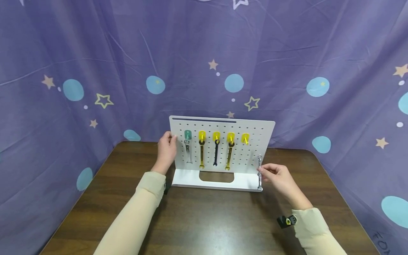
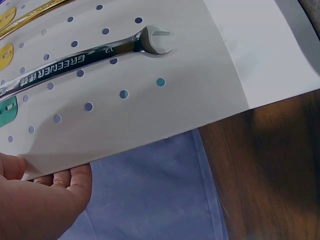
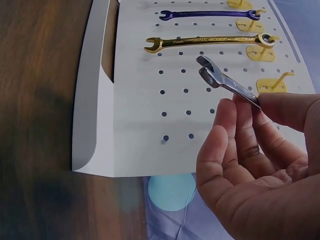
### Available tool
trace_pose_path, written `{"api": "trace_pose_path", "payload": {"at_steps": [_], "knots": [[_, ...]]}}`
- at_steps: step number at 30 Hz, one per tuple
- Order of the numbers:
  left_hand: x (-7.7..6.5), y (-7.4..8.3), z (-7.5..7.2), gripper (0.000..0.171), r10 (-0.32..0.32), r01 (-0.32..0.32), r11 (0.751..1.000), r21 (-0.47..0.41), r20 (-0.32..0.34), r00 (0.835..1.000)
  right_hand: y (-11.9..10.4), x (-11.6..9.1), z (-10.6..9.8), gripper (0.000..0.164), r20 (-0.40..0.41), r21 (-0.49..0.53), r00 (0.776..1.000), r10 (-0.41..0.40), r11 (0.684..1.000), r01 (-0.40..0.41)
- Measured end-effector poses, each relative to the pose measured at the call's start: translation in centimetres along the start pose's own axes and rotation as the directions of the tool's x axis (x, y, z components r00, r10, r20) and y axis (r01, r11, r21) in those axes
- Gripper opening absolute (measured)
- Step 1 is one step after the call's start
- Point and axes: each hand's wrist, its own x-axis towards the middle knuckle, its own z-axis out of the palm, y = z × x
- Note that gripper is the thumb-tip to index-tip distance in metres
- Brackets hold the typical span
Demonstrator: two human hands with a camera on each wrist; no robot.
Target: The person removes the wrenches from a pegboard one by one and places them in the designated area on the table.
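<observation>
A white pegboard stands upright on its own base. My left hand grips its left edge, thumb in front and fingers behind in the left wrist view. In my right hand a silver combination wrench is pinched between thumb and fingers, before the board's lower right, open end away from the palm. Four wrenches hang in a row: a silver one on a green hook, a gold one, a dark purple one and another gold one. The rightmost yellow hook carries nothing.
The board's base has a rectangular cutout and lies on a brown wooden table. Behind the table hangs a purple curtain with stars and blue dots. A black wrist device sits at the right sleeve.
</observation>
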Motion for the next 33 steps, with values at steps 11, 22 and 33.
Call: {"api": "trace_pose_path", "payload": {"at_steps": [11,22,33], "knots": [[0.1,-0.1,0.0,0.018,0.011,-0.011,1.000,0.003,-0.002,1.000,0.8,-0.5,-0.2,0.027,0.006,0.007,1.000,0.026,1.000,-0.026],[0.1,-0.1,0.1,0.017,0.023,-0.023,1.000,-0.005,-0.016,1.000,1.8,-1.4,-0.7,0.028,-0.017,-0.028,0.997,0.070,0.997,-0.071],[0.1,-0.1,0.1,0.018,0.020,-0.020,1.000,-0.011,-0.015,1.000,3.1,-1.7,-0.8,0.026,-0.020,-0.004,0.995,0.101,0.995,-0.101]]}}
